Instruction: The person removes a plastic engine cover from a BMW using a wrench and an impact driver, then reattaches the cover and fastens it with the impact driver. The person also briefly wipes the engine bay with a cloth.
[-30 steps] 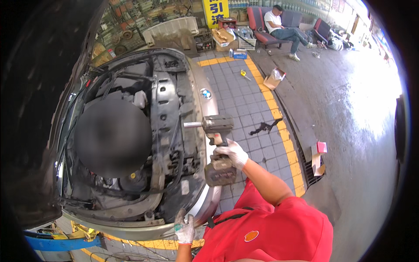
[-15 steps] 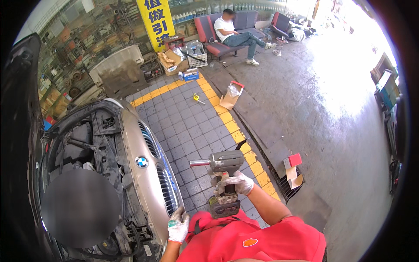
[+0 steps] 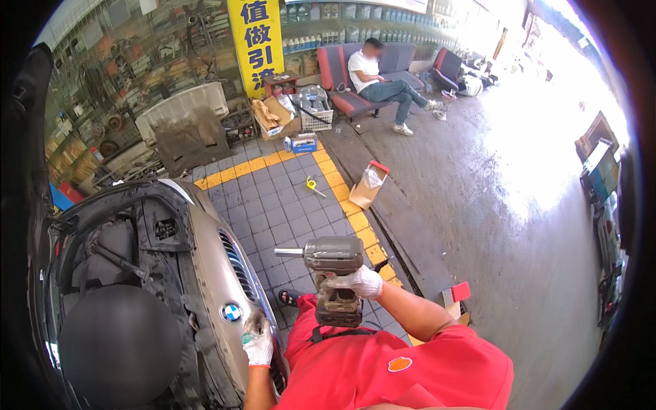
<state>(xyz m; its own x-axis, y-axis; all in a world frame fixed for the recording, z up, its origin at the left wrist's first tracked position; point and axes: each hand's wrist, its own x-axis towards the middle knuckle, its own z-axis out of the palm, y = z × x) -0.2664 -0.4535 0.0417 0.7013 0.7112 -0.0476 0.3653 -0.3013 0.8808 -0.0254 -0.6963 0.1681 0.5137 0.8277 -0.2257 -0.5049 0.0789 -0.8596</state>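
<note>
My right hand (image 3: 360, 282), in a white work glove, grips the handle of a cordless impact wrench (image 3: 333, 253). A long silver socket (image 3: 289, 253) on its nose points left toward the car, and the battery pack (image 3: 339, 314) hangs below the handle. My left hand (image 3: 257, 339) wears a white glove with dirty fingertips. It rests by the front grille of a beige car (image 3: 212, 273), close to the round blue-and-white badge (image 3: 231, 312). Its fingers look bunched together; whatever may be in them is hidden. The engine bay (image 3: 116, 253) lies exposed under the raised hood.
A yellow tool (image 3: 311, 184) lies on the grey tiles. Beyond it are an open cardboard box (image 3: 370, 186), a blue box (image 3: 304, 143) and a white crate (image 3: 316, 121). Someone sits on a bench (image 3: 340, 82) at the back. A drain channel (image 3: 403, 256) runs along the yellow border.
I have moved forward along the car's front. The impact wrench has shifted slightly left and is more level. My left hand has moved along the grille to near the badge.
</note>
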